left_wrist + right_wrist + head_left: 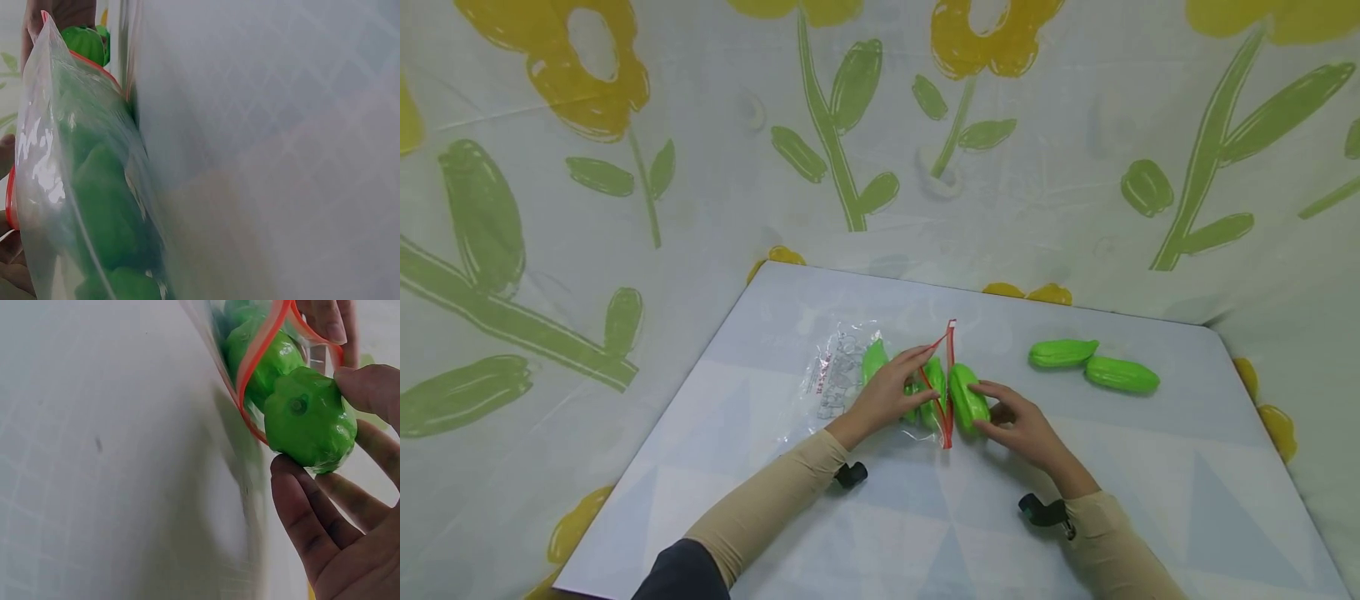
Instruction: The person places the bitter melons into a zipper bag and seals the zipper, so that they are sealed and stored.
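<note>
The left hand (887,392) pinches the flimsy, slippery bag (850,379) by its red rim while the right hand (1018,425) grips a light, stiff, glossy gourd (967,398) by its end.

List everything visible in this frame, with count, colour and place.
bag: one, clear with red zip rim, table centre, mouth held open.
gourds in bag: at least two, green; exact count unclear.
gourd at mouth: one, green, in right hand.
loose gourds: two, green, table right, touching.
table: one, pale grey.
backdrop: white, yellow flowers, green leaves.
left hand: pinches bag rim.
right hand: grips gourd.
</note>
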Action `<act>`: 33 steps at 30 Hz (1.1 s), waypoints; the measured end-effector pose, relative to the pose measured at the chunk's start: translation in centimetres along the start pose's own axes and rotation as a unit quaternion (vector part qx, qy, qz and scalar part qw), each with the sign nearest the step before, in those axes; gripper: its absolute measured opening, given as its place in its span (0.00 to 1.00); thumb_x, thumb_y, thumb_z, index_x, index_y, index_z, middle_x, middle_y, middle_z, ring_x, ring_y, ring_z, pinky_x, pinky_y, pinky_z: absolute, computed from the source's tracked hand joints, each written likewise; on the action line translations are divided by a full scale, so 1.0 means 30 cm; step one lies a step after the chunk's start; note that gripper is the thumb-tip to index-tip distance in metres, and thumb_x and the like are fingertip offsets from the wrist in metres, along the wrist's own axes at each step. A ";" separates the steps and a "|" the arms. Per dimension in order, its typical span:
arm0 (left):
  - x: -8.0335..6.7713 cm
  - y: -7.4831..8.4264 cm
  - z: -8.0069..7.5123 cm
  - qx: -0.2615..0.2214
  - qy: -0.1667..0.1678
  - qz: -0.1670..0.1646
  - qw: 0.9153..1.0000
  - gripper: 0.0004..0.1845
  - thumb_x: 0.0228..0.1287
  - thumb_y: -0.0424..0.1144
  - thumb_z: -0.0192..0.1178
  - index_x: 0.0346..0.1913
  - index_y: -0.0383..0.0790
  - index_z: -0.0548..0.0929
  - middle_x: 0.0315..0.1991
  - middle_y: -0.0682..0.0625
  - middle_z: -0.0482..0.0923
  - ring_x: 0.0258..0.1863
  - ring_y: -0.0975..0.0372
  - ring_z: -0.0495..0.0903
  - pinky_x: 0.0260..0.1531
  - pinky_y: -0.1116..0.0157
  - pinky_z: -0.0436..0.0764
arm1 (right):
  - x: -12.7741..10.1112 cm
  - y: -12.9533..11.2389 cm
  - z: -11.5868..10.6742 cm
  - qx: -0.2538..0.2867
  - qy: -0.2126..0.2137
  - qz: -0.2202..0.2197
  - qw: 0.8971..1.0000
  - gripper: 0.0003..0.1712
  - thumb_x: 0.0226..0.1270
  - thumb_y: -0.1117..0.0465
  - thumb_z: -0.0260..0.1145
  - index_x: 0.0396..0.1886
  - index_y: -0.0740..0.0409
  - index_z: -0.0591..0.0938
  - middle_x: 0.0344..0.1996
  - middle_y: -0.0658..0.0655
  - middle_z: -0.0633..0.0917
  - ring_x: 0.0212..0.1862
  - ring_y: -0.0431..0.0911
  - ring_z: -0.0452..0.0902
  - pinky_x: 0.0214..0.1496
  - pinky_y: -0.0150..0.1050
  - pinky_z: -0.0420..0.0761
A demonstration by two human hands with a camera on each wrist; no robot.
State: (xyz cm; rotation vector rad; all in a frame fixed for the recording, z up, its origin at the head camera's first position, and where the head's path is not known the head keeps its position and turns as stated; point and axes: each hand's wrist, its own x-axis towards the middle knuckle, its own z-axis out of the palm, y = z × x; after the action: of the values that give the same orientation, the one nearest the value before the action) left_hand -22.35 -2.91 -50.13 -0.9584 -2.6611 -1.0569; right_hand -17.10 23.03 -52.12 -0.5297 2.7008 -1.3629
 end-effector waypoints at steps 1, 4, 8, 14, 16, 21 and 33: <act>0.000 0.000 0.000 -0.001 0.000 0.001 1.000 0.39 0.57 0.52 0.64 0.69 0.44 0.62 0.68 0.52 0.61 0.39 0.66 0.77 0.45 0.67 0.77 | 0.001 0.000 0.001 -0.001 -0.002 -0.003 1.000 0.34 0.56 0.46 0.68 0.63 0.36 0.70 0.64 0.50 0.68 0.38 0.42 0.78 0.40 0.36 0.80; 0.001 0.001 -0.001 -0.004 0.000 0.002 1.000 0.39 0.57 0.53 0.63 0.69 0.44 0.62 0.68 0.53 0.61 0.38 0.65 0.78 0.44 0.68 0.77 | 0.005 -0.007 0.004 0.008 -0.004 -0.007 1.000 0.34 0.56 0.47 0.69 0.63 0.37 0.70 0.64 0.50 0.68 0.38 0.42 0.78 0.41 0.37 0.80; 0.002 0.001 0.000 -0.008 -0.002 0.002 1.000 0.39 0.57 0.52 0.64 0.69 0.43 0.62 0.68 0.53 0.60 0.39 0.65 0.79 0.46 0.68 0.77 | 0.010 -0.019 0.010 0.018 -0.008 -0.013 1.000 0.34 0.56 0.50 0.69 0.64 0.40 0.70 0.64 0.52 0.69 0.38 0.45 0.78 0.40 0.38 0.80; 0.005 0.002 0.001 -0.004 0.000 0.006 1.000 0.40 0.57 0.55 0.62 0.69 0.44 0.62 0.68 0.54 0.60 0.41 0.65 0.78 0.48 0.67 0.77 | 0.030 -0.036 0.023 0.015 -0.010 -0.009 1.000 0.33 0.55 0.50 0.70 0.63 0.39 0.71 0.63 0.50 0.70 0.38 0.44 0.78 0.39 0.36 0.80; 0.006 0.003 0.001 -0.003 0.001 0.007 1.000 0.40 0.57 0.55 0.62 0.69 0.44 0.62 0.68 0.54 0.60 0.43 0.64 0.77 0.48 0.67 0.77 | 0.038 -0.042 0.028 0.014 -0.012 -0.003 1.000 0.34 0.55 0.49 0.70 0.62 0.37 0.70 0.62 0.49 0.70 0.37 0.44 0.78 0.39 0.35 0.80; 0.006 0.003 -0.001 0.004 0.000 0.009 1.000 0.39 0.57 0.54 0.62 0.69 0.44 0.62 0.68 0.52 0.61 0.52 0.63 0.74 0.52 0.65 0.75 | 0.061 -0.042 0.046 0.016 -0.016 0.007 1.000 0.34 0.55 0.46 0.68 0.63 0.35 0.69 0.62 0.48 0.70 0.37 0.44 0.78 0.39 0.37 0.80; 0.000 0.007 -0.006 0.005 0.006 0.014 1.000 0.40 0.56 0.53 0.64 0.69 0.43 0.63 0.67 0.50 0.63 0.55 0.61 0.73 0.54 0.63 0.74 | 0.090 -0.052 0.079 0.022 -0.031 0.028 0.999 0.35 0.59 0.45 0.64 0.66 0.31 0.65 0.64 0.46 0.68 0.41 0.43 0.79 0.42 0.39 0.81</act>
State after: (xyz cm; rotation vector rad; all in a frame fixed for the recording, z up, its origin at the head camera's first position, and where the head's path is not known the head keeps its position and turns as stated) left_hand -22.25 -2.92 -49.88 -0.9812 -2.6327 -1.0385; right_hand -18.70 19.46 -52.06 -0.4819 2.6102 -1.3645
